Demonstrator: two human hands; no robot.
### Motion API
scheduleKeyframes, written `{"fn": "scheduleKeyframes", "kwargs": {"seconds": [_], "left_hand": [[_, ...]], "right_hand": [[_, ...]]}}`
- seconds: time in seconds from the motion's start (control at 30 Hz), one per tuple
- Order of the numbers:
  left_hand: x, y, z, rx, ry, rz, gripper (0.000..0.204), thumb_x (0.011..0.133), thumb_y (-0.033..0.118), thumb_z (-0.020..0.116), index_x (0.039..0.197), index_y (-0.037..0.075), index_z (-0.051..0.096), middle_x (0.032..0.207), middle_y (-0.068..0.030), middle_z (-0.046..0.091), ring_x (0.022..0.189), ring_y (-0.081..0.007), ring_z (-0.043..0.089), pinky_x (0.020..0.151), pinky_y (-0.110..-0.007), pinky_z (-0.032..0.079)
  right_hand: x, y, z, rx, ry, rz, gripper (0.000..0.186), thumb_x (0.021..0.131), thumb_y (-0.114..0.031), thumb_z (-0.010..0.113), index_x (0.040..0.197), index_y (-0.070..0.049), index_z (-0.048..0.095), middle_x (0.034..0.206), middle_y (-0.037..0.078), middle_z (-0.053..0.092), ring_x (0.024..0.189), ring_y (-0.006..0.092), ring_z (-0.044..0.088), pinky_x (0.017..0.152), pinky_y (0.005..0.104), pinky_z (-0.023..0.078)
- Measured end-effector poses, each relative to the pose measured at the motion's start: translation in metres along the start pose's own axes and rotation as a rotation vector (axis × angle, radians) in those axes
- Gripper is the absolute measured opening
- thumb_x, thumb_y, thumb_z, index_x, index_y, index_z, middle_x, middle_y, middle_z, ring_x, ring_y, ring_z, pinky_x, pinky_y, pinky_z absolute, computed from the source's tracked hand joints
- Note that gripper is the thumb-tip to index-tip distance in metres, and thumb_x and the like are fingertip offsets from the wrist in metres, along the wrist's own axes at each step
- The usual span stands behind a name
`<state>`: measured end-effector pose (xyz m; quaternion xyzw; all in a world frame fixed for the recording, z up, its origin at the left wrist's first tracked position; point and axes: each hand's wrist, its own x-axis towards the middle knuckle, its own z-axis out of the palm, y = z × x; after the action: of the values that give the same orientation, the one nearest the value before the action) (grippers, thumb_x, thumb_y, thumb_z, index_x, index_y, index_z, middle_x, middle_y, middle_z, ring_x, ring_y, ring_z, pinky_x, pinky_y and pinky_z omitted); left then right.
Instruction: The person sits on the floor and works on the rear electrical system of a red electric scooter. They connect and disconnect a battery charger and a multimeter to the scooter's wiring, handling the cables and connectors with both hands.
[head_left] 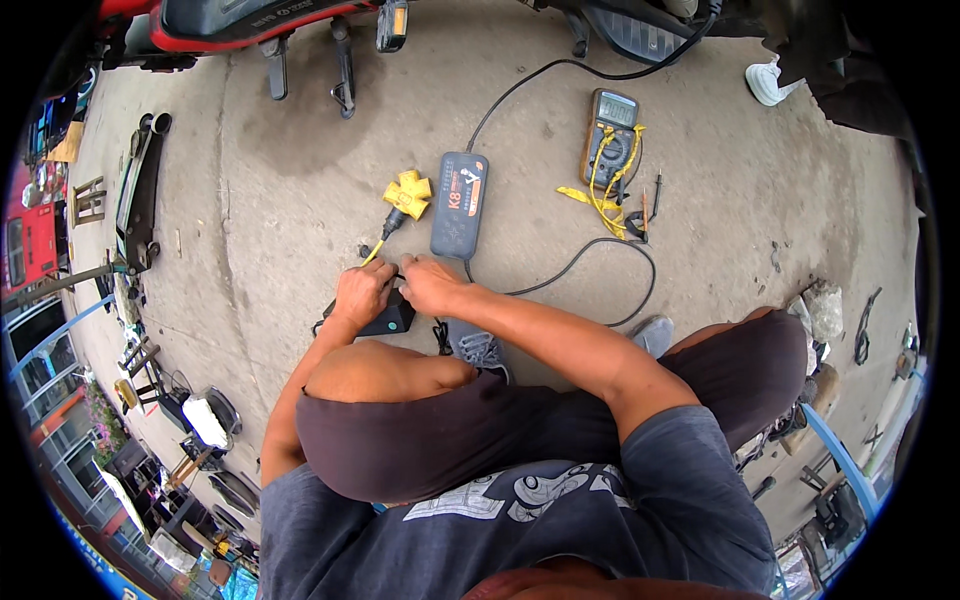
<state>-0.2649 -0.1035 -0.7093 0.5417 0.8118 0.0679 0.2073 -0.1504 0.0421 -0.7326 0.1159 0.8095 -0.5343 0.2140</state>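
My left hand [363,292] and my right hand [430,284] meet low in front of me, both with fingers pinched. Something small and dark is between them, mostly hidden. Below the hands sits a black box [393,318] with a small teal round mark, partly covered by my left hand. Just beyond lies a yellow multi-way socket [408,195] on a yellow cable [376,250] that runs down toward my left hand. A grey flat charger [460,206] lies beyond my right hand, a black cable [500,95] leading from its far end.
To the right, a multimeter [609,137] lies with yellow straps and probes [650,210] beside it. A cable loop [650,275] curves near my shoe [478,348]. A red vehicle [250,22] with pedals stands at the far edge. Tools and parts lie along the left.
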Motion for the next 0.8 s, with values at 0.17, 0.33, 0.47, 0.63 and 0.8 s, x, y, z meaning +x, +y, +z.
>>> {"fn": "scheduleKeyframes", "kwargs": {"seconds": [0.17, 0.33, 0.47, 0.63, 0.8], "left_hand": [[0.025, -0.008, -0.013, -0.327, -0.001, -0.414, 0.039, 0.075, 0.023, 0.076, 0.109, 0.005, 0.069, 0.088, -0.0142, 0.067, 0.084, -0.0336, 0.068, 0.076, -0.043, 0.054], [0.080, 0.001, -0.014, -0.085, 0.051, -0.588, 0.081, 0.065, 0.054, 0.085, 0.117, -0.003, 0.061, 0.107, -0.0190, 0.063, 0.099, -0.0331, 0.066, 0.082, -0.043, 0.053], [0.115, -0.007, 0.004, -0.106, -0.086, -0.686, 0.089, 0.059, 0.067, 0.084, 0.104, -0.006, 0.065, 0.104, -0.0226, 0.066, 0.097, -0.0336, 0.068, 0.080, -0.043, 0.053], [0.126, -0.017, 0.013, -0.262, -0.095, -0.735, 0.074, 0.059, 0.060, 0.087, 0.087, -0.006, 0.069, 0.088, -0.0211, 0.072, 0.086, -0.0324, 0.072, 0.073, -0.043, 0.054], [0.120, -0.020, 0.015, -0.511, -0.018, -0.792, 0.060, 0.061, 0.040, 0.093, 0.089, -0.008, 0.070, 0.079, -0.0174, 0.071, 0.073, -0.0274, 0.070, 0.067, -0.039, 0.054]], "right_hand": [[0.009, 0.020, 0.010, 0.008, 0.078, -0.041, 0.020, 0.085, -0.012, 0.057, 0.086, 0.004, 0.069, 0.093, 0.031, 0.066, 0.097, 0.0452, 0.064, 0.085, 0.0513, 0.052], [0.002, 0.018, 0.020, -0.021, 0.064, 0.062, 0.022, 0.080, -0.006, 0.054, 0.093, 0.004, 0.068, 0.090, 0.030, 0.068, 0.093, 0.0433, 0.067, 0.084, 0.0501, 0.053], [-0.016, -0.007, -0.016, 0.137, -0.160, 0.215, 0.024, 0.080, -0.005, 0.052, 0.095, 0.008, 0.066, 0.080, 0.028, 0.069, 0.079, 0.0413, 0.070, 0.077, 0.0477, 0.056], [-0.015, -0.001, -0.008, 0.110, -0.092, 0.201, 0.025, 0.080, -0.005, 0.051, 0.094, 0.008, 0.067, 0.076, 0.027, 0.068, 0.076, 0.0411, 0.070, 0.076, 0.0470, 0.056], [-0.008, 0.016, 0.018, 0.013, 0.027, 0.118, 0.024, 0.083, -0.012, 0.055, 0.093, 0.006, 0.068, 0.092, 0.030, 0.068, 0.092, 0.0422, 0.068, 0.085, 0.0501, 0.053]]}}
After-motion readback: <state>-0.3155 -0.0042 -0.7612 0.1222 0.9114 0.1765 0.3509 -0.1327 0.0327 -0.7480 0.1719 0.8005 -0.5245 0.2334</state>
